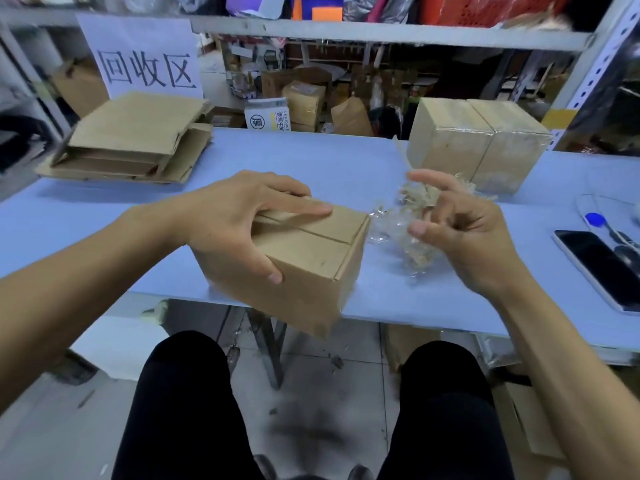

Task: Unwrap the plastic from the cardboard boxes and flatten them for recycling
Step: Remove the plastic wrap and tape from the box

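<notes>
One closed cardboard box point(304, 258) in left hand point(239, 216) grip (right hand point(460, 230) loose beside crumpled plastic point(405, 230)).

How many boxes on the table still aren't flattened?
3: one box gripped by the left hand at the near edge, and two wrapped boxes side by side at far right.

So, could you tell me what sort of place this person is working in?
Probably a warehouse or packing stockroom: metal shelving crammed with goods, a stack of flattened cardboard under a handwritten paper sign, and plastic-wrapped boxes on the worktable.
</notes>
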